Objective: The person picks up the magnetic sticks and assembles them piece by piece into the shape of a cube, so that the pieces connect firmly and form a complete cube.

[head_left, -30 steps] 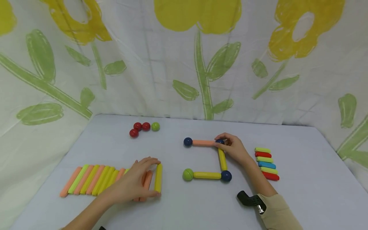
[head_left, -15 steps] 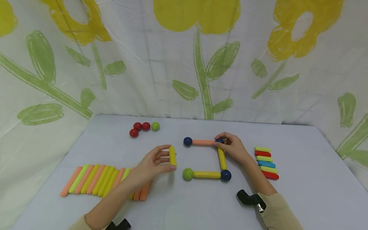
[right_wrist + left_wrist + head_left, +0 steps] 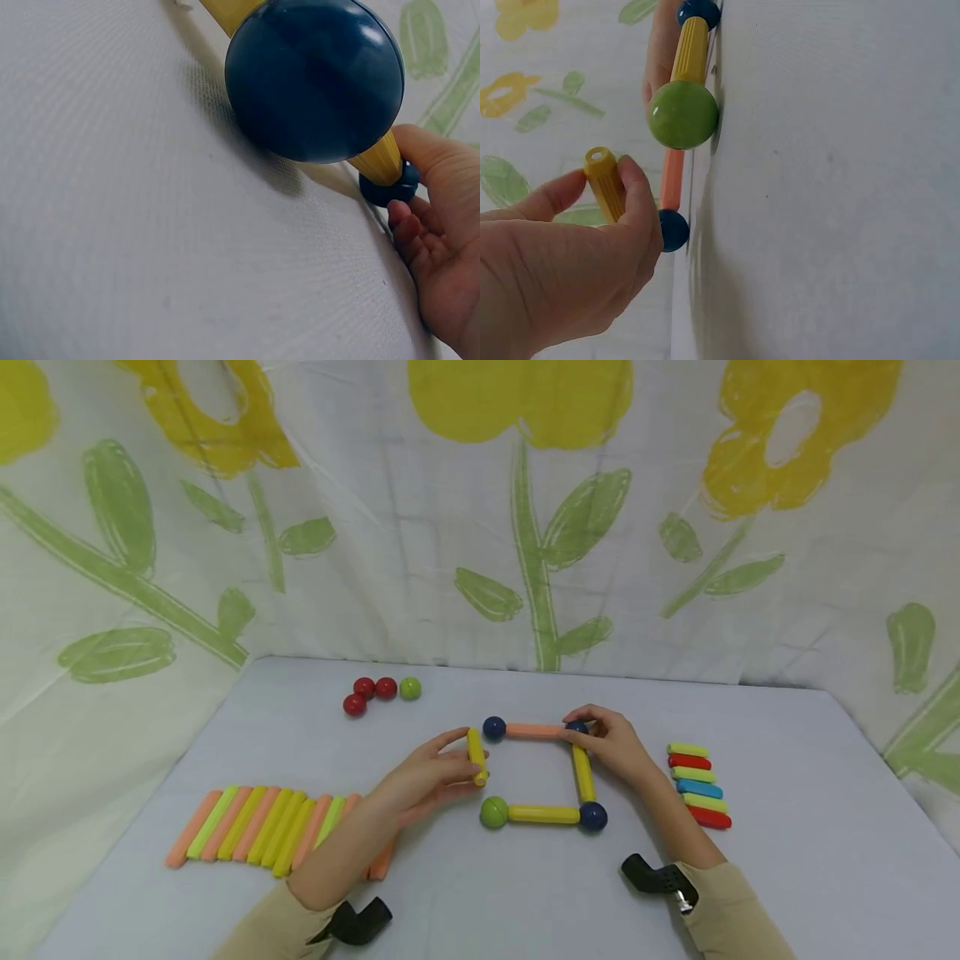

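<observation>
Near the green ball (image 3: 494, 812), left hand (image 3: 426, 779) pinches 1 yellow ribbed rod (image 3: 477, 757), tilted, raised above the pale tabletop (image 3: 540, 893). Judged light, stiff, hardly fragile; ridges should help grip; mid-length hold leaves both ends free. Farther, right hand (image 3: 611, 743) pinches 1 dark blue ball (image 3: 577, 727). Surface looks flat, matte. Behind: white cloth (image 3: 360, 610) with yellow flowers (image 3: 517, 397).

room inside, sticks (image 3: 543, 814) on three sides
</observation>
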Demonstrator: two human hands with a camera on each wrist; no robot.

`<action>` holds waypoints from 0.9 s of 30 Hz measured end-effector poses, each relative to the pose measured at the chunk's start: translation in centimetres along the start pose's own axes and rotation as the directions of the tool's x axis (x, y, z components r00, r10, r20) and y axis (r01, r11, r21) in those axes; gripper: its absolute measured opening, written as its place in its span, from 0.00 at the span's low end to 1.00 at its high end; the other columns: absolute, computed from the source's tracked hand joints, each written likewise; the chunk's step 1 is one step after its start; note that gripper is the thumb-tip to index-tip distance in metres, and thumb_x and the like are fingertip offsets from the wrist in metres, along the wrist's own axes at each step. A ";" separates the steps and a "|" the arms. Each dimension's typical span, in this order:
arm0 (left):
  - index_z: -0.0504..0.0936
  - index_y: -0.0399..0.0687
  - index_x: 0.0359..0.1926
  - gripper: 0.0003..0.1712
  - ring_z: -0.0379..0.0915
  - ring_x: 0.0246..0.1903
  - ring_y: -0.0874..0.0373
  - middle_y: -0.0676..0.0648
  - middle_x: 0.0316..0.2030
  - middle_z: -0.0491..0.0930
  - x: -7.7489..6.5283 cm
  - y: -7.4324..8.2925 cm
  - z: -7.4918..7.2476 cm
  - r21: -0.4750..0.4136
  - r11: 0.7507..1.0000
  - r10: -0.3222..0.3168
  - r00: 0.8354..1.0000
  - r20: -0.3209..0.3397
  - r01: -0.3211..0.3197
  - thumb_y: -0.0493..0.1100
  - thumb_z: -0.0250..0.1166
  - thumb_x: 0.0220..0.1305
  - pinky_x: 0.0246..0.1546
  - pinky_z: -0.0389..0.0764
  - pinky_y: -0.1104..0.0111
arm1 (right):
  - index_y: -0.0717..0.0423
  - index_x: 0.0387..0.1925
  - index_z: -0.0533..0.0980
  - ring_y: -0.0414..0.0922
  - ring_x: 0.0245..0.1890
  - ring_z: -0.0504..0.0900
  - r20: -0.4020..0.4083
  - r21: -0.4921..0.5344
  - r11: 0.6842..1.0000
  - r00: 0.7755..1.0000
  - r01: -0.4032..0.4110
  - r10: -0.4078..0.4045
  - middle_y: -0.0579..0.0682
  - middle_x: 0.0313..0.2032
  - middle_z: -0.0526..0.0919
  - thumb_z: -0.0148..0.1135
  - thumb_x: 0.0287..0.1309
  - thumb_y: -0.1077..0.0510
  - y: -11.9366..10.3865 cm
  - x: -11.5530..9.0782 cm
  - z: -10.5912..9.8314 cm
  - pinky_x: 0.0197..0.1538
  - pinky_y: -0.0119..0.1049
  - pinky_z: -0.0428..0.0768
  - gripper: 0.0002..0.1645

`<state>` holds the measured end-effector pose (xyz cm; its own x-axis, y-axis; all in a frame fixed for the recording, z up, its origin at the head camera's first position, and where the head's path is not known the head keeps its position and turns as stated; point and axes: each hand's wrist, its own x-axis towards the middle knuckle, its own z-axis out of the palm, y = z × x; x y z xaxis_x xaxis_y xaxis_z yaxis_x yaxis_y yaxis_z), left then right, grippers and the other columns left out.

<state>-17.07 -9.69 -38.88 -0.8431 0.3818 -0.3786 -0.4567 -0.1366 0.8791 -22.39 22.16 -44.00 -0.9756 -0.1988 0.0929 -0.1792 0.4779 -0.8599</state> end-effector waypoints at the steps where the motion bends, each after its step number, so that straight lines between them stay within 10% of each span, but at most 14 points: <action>1: 0.51 0.41 0.83 0.43 0.82 0.49 0.54 0.29 0.73 0.67 0.2 -0.1 0.1 0.000 1.000 -0.006 1.000 -0.005 0.006 0.29 0.59 0.74 0.64 0.81 0.58 | 0.60 0.53 0.83 0.44 0.32 0.73 -0.001 -0.001 1.000 1.000 -0.001 0.001 0.56 0.45 0.83 0.71 0.69 0.56 0.0 0.0 0.0 0.32 0.28 0.73 0.16; 13: 0.57 0.26 0.78 0.34 0.75 0.64 0.43 0.27 0.73 0.68 1.9 -0.9 0.6 0.061 0.998 0.003 1.000 -0.004 -0.003 0.29 0.56 0.76 0.69 0.74 0.48 | 0.61 0.52 0.83 0.41 0.29 0.73 -0.001 0.011 1.000 1.000 -0.002 0.002 0.56 0.43 0.82 0.71 0.69 0.57 -0.1 0.0 0.0 0.31 0.27 0.73 0.16; 27: 0.61 0.27 0.77 0.33 0.80 0.57 0.51 0.30 0.73 0.70 1.8 -1.3 0.7 0.086 0.996 -0.021 1.000 -0.003 0.021 0.29 0.57 0.76 0.65 0.80 0.54 | 0.61 0.53 0.83 0.43 0.29 0.72 0.005 0.007 1.000 1.000 -0.001 0.001 0.55 0.41 0.81 0.71 0.69 0.57 -0.3 0.2 0.1 0.31 0.27 0.73 0.16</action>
<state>-17.76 -8.18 -40.48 -0.8339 0.3824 -0.3980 -0.4485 -0.0491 0.8924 -22.49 21.91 -43.79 -0.9751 -0.2025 0.0901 -0.1779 0.4723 -0.8633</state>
